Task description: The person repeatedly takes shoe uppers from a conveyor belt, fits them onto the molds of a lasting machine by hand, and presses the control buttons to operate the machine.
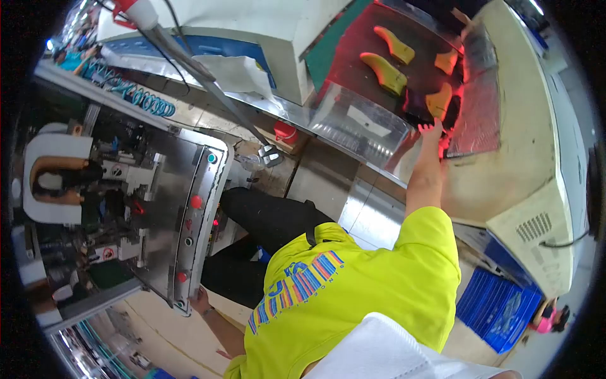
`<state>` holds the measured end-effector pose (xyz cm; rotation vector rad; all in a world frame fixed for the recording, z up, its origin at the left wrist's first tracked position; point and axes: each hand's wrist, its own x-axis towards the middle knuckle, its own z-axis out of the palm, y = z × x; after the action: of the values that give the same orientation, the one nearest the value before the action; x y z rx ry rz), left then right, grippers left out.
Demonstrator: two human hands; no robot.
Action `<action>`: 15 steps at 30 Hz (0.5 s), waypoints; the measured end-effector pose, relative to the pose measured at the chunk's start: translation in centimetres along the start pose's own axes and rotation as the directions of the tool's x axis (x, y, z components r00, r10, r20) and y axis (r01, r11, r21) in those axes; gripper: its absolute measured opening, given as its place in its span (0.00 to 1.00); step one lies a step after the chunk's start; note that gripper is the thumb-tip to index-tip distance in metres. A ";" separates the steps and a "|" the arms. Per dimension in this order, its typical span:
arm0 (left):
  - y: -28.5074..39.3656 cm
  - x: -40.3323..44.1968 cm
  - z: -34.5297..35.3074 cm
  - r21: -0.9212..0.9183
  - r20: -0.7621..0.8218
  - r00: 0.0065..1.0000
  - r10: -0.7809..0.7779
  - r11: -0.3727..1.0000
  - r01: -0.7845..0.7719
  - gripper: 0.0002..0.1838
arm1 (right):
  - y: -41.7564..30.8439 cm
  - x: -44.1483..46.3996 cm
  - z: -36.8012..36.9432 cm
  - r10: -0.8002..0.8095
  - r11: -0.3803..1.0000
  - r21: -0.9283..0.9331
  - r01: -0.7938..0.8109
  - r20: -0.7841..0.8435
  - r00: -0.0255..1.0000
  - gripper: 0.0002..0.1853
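Observation:
My right hand [430, 131] reaches up with its fingers apart at the lower end of a yellow foot-shaped form [439, 101]; contact is unclear. Dark pieces [415, 106] lie beside that form, under red light. Farther up on the same dark surface are two longer yellow forms [384, 72] [396, 45] and a smaller orange-yellow one [447, 62]. My left hand [201, 301] is at the lower corner of a metal machine panel [183, 221] with red and green buttons. Its fingers are partly hidden by that edge.
A clear cover [363, 123] borders the red-lit surface. Blue crates [495, 309] stand at the lower right. A pole [221, 95] slants down to a grey switch box [270, 155]. Another person's hand [464, 17] shows at the top; a person in pink [548, 318] is at the right.

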<state>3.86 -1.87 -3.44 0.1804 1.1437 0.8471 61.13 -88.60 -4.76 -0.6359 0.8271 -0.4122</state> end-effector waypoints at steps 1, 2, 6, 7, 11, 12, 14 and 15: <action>0.0 -0.4 0.2 -0.004 -0.002 1.000 0.006 1.000 -0.006 0.33 | 0.0 1.6 0.1 -0.046 0.999 -0.002 0.046 0.013 0.999 0.32; 0.2 -0.7 0.5 -0.001 -0.002 1.000 0.011 1.000 -0.011 0.33 | 0.0 3.2 0.6 -0.100 0.995 0.011 0.100 0.041 0.994 0.29; 0.5 -0.9 0.7 -0.009 -0.003 0.999 -0.046 0.999 0.046 0.32 | -2.0 -0.8 5.3 -0.133 0.988 0.118 0.103 0.275 0.952 0.34; 0.6 -0.8 0.6 -0.008 0.001 0.997 -0.071 0.997 0.071 0.32 | -2.7 -1.3 6.1 -0.127 0.990 0.109 0.095 0.346 0.930 0.34; -0.7 -1.8 1.5 0.199 -0.218 0.975 0.037 0.980 0.007 0.22 | -4.7 -10.6 12.0 -0.145 0.988 0.114 0.103 0.486 0.862 0.33; -1.5 -3.2 1.4 0.265 -0.069 0.997 0.023 0.964 -0.004 0.15 | -5.1 -13.8 13.6 -0.123 0.984 0.176 0.038 0.502 0.856 0.32; -6.6 -3.5 3.0 0.504 0.187 0.966 0.179 0.826 -0.251 0.12 | -4.9 -19.9 16.0 -0.166 0.981 0.185 0.065 0.612 0.773 0.34; -9.4 -9.7 9.8 0.467 0.095 0.994 0.052 0.879 -0.091 0.17 | -4.5 -23.0 17.1 -0.183 0.979 0.191 0.072 0.668 0.722 0.35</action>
<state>15.46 -12.03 2.86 0.6592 1.2587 0.6046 59.95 -72.78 19.57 -0.6397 0.0337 -0.3236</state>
